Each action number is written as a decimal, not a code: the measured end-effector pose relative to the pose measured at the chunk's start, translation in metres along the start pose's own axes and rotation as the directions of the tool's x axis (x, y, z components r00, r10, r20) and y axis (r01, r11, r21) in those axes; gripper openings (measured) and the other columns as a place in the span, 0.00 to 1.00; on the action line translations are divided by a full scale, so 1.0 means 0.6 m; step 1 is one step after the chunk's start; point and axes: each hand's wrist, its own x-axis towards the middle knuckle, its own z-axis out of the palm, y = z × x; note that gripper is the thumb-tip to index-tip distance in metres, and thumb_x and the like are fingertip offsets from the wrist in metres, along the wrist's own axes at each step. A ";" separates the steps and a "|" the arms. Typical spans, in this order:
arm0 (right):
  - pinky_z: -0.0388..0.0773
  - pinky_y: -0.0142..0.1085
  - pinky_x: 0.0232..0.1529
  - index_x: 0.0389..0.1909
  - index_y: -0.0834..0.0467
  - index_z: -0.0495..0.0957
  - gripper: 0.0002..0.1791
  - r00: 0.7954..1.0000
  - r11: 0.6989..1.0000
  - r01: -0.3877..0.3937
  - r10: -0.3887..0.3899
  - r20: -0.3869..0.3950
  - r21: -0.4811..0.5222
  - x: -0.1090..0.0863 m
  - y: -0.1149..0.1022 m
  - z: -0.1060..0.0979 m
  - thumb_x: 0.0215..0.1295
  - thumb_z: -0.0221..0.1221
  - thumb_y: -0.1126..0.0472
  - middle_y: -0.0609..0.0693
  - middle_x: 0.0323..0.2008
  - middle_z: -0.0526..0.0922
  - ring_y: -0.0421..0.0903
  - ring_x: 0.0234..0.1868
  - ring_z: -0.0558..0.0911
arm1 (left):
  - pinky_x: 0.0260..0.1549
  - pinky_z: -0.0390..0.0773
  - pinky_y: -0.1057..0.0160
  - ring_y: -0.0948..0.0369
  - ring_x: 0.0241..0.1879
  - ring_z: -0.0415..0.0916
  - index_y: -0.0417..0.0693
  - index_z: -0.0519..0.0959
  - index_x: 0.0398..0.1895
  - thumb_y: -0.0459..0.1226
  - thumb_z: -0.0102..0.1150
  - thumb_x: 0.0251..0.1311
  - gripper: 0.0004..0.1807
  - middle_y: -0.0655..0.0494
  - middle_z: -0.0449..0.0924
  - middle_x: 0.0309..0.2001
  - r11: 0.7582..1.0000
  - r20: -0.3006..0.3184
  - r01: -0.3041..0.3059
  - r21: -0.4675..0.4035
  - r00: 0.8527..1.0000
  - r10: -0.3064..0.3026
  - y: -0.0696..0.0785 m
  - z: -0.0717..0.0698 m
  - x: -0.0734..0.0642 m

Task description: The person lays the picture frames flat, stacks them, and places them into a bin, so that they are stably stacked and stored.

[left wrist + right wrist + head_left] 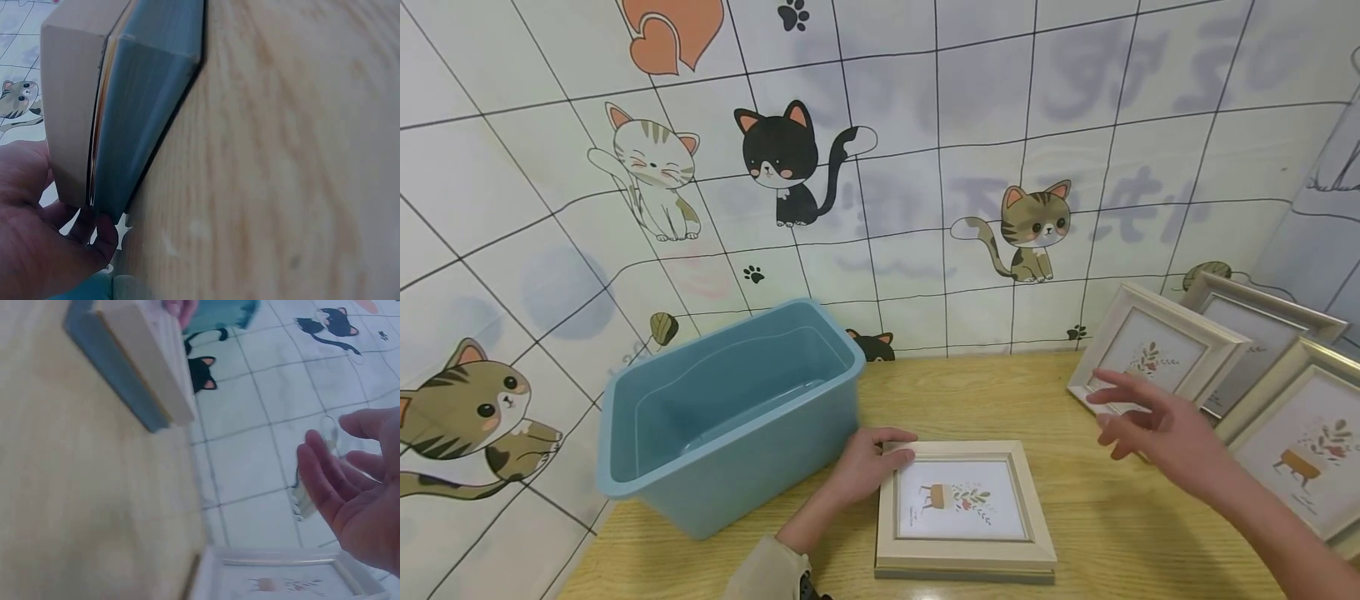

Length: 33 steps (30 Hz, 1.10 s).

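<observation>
A cream picture frame [966, 546] with a plant print lies face up on a blue-grey frame [140, 106], the two stacked on the wooden table. My left hand [868, 467] grips the stack at its far left corner, thumb on the top frame and fingertips curled against the side, as the left wrist view shows. My right hand [1161, 433] hovers in the air at the right, holding nothing, its fingers loosely spread. Just beyond it a white picture frame [1213, 337] leans back, partly covered by the hand in the head view.
Left of the stack stands a blue plastic bin [775, 467], its inside visible from above. A silver-toned frame [1270, 304] and a gold-edged frame [1247, 425] lean at the right. Behind the wooden table [970, 392] rises a wall covering [902, 208] printed with cats.
</observation>
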 end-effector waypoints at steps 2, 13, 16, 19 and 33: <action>0.84 0.37 0.31 0.75 0.51 0.67 0.31 0.999 1.000 -0.012 0.012 -0.034 0.007 0.011 -0.009 -0.027 0.74 0.59 0.68 0.28 0.49 0.81 0.43 0.34 0.87 | 0.56 0.74 0.50 0.54 0.56 0.78 0.47 0.88 0.51 0.37 0.67 0.67 0.12 0.57 0.87 0.49 1.000 -0.003 0.008 -0.006 1.000 -0.008 0.000 0.002 -0.001; 0.78 0.23 0.42 0.78 0.45 0.64 0.30 0.954 0.989 -0.109 0.076 -0.291 -0.098 0.090 -0.037 -0.166 0.79 0.55 0.55 0.26 0.51 0.77 0.26 0.35 0.82 | 0.58 0.74 0.48 0.52 0.58 0.77 0.48 0.88 0.52 0.38 0.66 0.67 0.12 0.56 0.86 0.51 1.000 0.004 0.013 0.002 1.000 -0.013 0.002 0.000 0.000; 0.69 0.31 0.65 0.79 0.40 0.60 0.31 0.942 0.980 -0.151 0.102 -0.321 -0.129 0.103 -0.025 -0.190 0.79 0.54 0.52 0.26 0.53 0.74 0.20 0.35 0.79 | 0.59 0.73 0.47 0.52 0.59 0.77 0.47 0.88 0.52 0.38 0.66 0.68 0.12 0.56 0.86 0.51 1.000 0.002 0.011 -0.011 1.000 -0.011 0.001 0.000 0.000; 0.53 0.37 0.75 0.80 0.38 0.57 0.32 0.933 0.974 -0.176 0.118 -0.341 -0.143 0.105 -0.007 -0.202 0.80 0.52 0.50 0.28 0.59 0.72 0.16 0.38 0.75 | 0.58 0.73 0.47 0.51 0.58 0.77 0.47 0.88 0.51 0.38 0.66 0.67 0.12 0.56 0.86 0.51 1.000 -0.001 0.009 -0.009 1.000 -0.009 0.001 -0.001 -0.001; 0.62 0.13 0.40 0.79 0.49 0.63 0.35 0.952 0.941 -0.185 0.101 -0.288 -0.283 0.112 0.053 -0.204 0.75 0.59 0.46 0.27 0.62 0.71 0.16 0.48 0.65 | 0.58 0.73 0.47 0.52 0.57 0.77 0.46 0.88 0.50 0.37 0.67 0.66 0.12 0.54 0.86 0.50 1.000 -0.005 0.001 -0.008 1.000 -0.001 0.003 0.000 0.000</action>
